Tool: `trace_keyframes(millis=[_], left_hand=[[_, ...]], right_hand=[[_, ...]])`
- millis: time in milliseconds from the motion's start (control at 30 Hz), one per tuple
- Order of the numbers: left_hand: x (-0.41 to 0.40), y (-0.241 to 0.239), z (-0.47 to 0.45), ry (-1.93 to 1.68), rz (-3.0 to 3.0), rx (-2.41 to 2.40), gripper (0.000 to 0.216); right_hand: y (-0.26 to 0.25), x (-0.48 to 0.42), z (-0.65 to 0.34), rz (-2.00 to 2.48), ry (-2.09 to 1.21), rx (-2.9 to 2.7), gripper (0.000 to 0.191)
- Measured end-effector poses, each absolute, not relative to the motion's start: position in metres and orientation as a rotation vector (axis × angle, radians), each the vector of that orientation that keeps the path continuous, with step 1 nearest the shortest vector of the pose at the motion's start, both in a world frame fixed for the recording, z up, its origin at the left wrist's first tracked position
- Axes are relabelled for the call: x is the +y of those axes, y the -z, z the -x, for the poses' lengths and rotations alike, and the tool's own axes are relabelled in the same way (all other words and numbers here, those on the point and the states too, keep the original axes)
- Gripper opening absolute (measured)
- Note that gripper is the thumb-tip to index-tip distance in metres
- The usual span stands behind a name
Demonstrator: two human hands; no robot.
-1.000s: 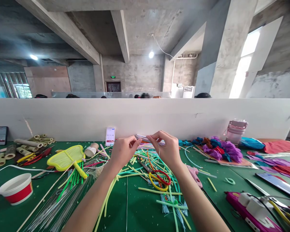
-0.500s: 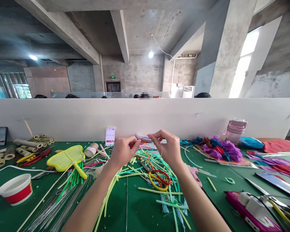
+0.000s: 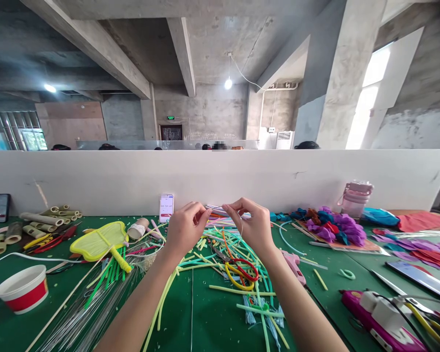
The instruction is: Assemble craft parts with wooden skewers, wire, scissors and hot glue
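A thin wire (image 3: 216, 207) runs between my two hands, raised over the middle of the table. My left hand (image 3: 185, 226) pinches one part of it between thumb and forefinger. My right hand (image 3: 252, 222) pinches it a short way to the right, and a thin length curves down below those fingers. Beneath the hands lies a heap of green and yellow tubes (image 3: 201, 256). Scissors with red and yellow handles (image 3: 241, 274) rest on that heap near my right forearm.
At left are a yellow butterfly-shaped piece (image 3: 100, 240), bamboo pieces (image 3: 44, 218), a paper cup (image 3: 24, 289) and loose wires (image 3: 91, 313). At right stand a pink bottle (image 3: 356, 200), purple crepe petals (image 3: 352, 230) and a power strip (image 3: 374, 318). A white partition (image 3: 220, 176) borders the back.
The gap between my fingertips has narrowed slightly, with my right hand a little further left. Both hands still pinch the wire.
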State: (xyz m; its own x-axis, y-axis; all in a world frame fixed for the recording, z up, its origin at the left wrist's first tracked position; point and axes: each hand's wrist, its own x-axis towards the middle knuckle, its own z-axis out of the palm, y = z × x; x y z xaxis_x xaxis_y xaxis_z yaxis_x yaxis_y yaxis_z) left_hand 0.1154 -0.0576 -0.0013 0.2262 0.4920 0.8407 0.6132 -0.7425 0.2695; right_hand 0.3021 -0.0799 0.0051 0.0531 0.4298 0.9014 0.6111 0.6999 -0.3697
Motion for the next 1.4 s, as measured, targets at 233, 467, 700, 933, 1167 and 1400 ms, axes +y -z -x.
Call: trace_keyframes(millis=[233, 467, 700, 933, 1167, 1400], left_hand=[[-0.057, 0.002, -0.117, 1.562, 2.383, -1.098, 0.032], [-0.058, 0.001, -0.116, 1.544, 2.409, -1.063, 0.023], [-0.056, 0.005, -0.117, 1.511, 2.325, -1.184, 0.032], [-0.058, 0.005, -0.12, 1.448, 2.351, -1.181, 0.024], [-0.059, 0.004, -0.118, 1.519, 2.411, -1.049, 0.016], [-0.057, 0.006, -0.122, 1.509, 2.385, -1.212, 0.017]], right_hand=[[-0.004, -0.077, -0.302, 0.893, 0.189, -1.566, 0.024], [-0.004, -0.079, -0.301, 0.858, 0.163, -1.602, 0.025], [-0.001, -0.078, -0.294, 0.846, 0.178, -1.631, 0.027], [0.0, -0.078, -0.294, 0.842, 0.177, -1.655, 0.028], [0.003, -0.077, -0.291, 0.863, 0.158, -1.692, 0.028], [0.004, -0.073, -0.292, 0.892, 0.211, -1.736, 0.025]])
